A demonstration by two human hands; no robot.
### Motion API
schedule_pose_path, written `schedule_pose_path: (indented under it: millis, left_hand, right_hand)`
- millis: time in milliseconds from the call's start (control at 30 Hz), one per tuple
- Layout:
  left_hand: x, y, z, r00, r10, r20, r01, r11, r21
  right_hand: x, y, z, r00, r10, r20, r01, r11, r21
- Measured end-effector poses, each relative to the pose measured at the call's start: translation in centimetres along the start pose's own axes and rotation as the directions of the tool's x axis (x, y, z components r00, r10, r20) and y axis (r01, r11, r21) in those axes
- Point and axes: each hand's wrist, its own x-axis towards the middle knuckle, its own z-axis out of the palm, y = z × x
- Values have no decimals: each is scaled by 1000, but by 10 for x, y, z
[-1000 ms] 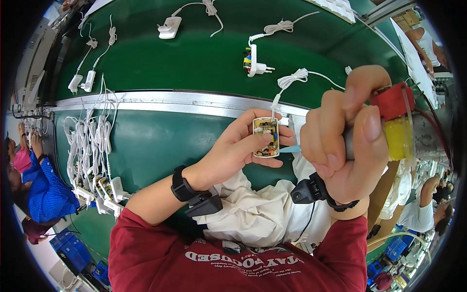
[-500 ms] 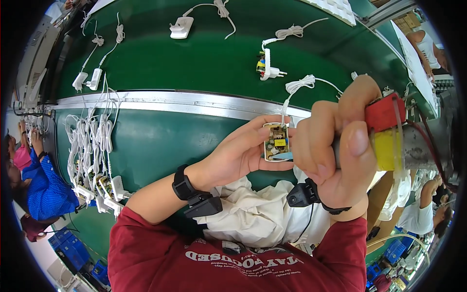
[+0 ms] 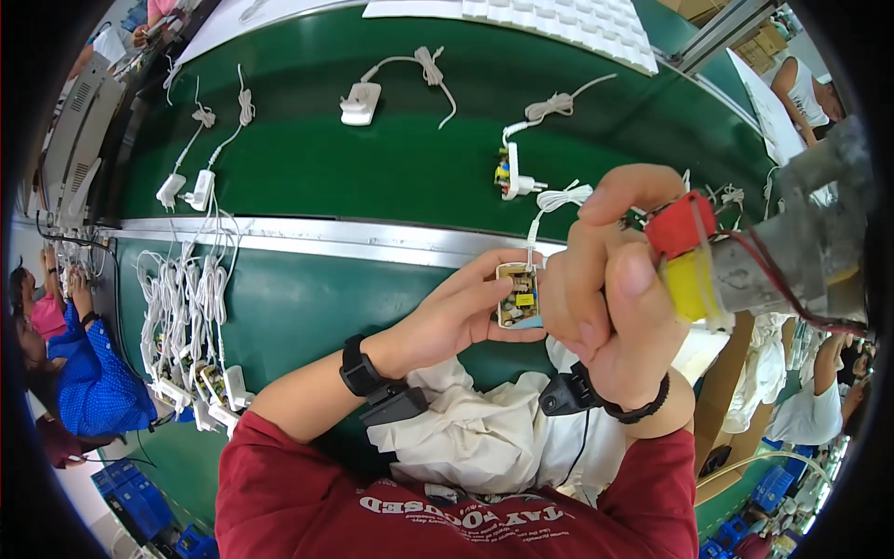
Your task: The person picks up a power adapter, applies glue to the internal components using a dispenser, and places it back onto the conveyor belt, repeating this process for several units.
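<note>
My left hand (image 3: 445, 315) is closed round a white power adapter (image 3: 533, 271) whose housing lies open, the circuit board (image 3: 517, 303) with its yellow part facing up. A white cord leaves the adapter at its far end. My right hand (image 3: 610, 303) grips a thick grey cylindrical tool (image 3: 773, 261) with a yellow band (image 3: 684, 291) and a red block (image 3: 680, 226), wires running along it. The tool's pale blue tip (image 3: 529, 322) is at the near edge of the board; whether it touches cannot be made out. My right fingers hide the tool's front part.
Beyond the metal rail (image 3: 326, 240), several corded adapters lie on the green surface, one an opened adapter (image 3: 508, 172). A bundle of white cords (image 3: 186, 303) with adapters is at my left. White cloth (image 3: 470, 424) covers my lap. Co-workers sit at both sides, one in a blue sleeve (image 3: 98, 373).
The whole view has shifted, with the far surface lower in the picture. My right hand and the tool have moved a little left and the tool has turned slightly. Both grips stay the same.
</note>
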Motion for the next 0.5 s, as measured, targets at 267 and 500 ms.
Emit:
schedule_pose_path:
  millis: [267,500]
  left_hand:
    - [117,10,-9,810,473,346,-561,458,690]
    - [142,1,-30,884,360,298,-395,235,888]
  right_hand:
    - [-1,19,-10,1000,-17,21,17,1000,8]
    - [-3,24,-8,997,18,-69,-18,1000,7]
